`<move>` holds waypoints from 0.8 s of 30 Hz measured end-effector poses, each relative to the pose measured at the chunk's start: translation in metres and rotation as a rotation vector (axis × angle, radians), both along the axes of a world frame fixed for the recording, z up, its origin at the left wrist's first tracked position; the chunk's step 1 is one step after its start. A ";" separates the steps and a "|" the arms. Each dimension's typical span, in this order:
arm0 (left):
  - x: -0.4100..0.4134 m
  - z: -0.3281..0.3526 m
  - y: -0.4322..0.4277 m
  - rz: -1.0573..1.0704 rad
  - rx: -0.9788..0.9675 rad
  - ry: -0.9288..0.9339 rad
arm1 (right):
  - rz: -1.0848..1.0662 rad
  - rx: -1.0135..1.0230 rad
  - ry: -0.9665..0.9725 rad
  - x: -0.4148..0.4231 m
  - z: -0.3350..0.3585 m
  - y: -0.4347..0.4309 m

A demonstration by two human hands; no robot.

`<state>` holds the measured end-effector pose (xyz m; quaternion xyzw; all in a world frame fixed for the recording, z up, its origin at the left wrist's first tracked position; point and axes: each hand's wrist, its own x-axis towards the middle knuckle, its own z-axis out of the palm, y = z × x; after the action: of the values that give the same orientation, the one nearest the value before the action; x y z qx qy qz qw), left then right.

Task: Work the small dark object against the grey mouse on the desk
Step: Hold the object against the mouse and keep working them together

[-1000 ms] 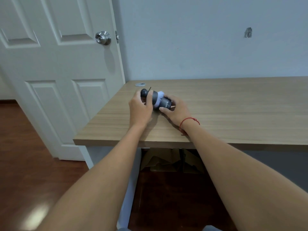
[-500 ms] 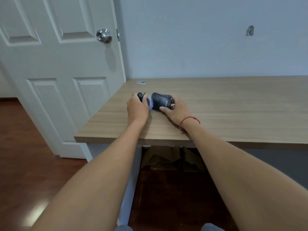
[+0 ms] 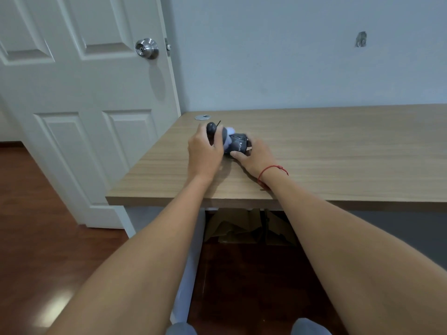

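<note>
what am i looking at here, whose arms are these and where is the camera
There is no machine here. A person wears a wide-angle camera on the head, looking forward and down, so the two bare arms reaching in from the bottom are their own. There is only this one view. The hands work on a wooden desk beside a white door. The right hand, with a red string at the wrist, steadies a grey mouse. The left hand grips a small dark object and presses it towards the mouse; something pale shows between them, and I cannot tell what it is. A small silver disc lies further back.
</note>
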<state>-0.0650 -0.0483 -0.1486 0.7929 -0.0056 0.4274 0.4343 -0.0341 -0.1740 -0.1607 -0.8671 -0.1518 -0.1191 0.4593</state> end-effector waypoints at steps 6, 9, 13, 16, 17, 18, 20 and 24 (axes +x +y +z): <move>-0.009 0.001 -0.008 -0.057 0.168 -0.130 | 0.006 0.055 0.024 -0.001 0.002 0.001; -0.001 -0.003 -0.003 -0.006 0.143 -0.016 | -0.007 0.055 0.007 -0.001 0.002 0.000; 0.001 -0.003 0.005 0.112 0.104 0.081 | -0.006 0.040 0.005 0.000 -0.001 0.001; -0.007 0.000 -0.004 -0.037 0.153 -0.069 | -0.013 0.044 0.016 0.001 -0.001 0.000; -0.009 0.001 -0.008 -0.078 0.177 -0.089 | -0.011 0.041 0.023 0.001 -0.001 0.000; -0.010 0.000 -0.011 -0.100 0.189 -0.086 | -0.009 0.033 0.023 0.002 -0.001 0.001; -0.004 -0.002 -0.007 -0.039 0.175 -0.025 | -0.009 0.004 -0.007 0.002 -0.001 0.001; 0.003 -0.004 0.005 0.141 0.099 0.122 | -0.009 -0.029 -0.028 0.002 -0.002 0.002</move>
<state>-0.0624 -0.0435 -0.1524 0.8363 0.0556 0.4073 0.3629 -0.0319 -0.1718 -0.1627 -0.8726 -0.1558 -0.1311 0.4439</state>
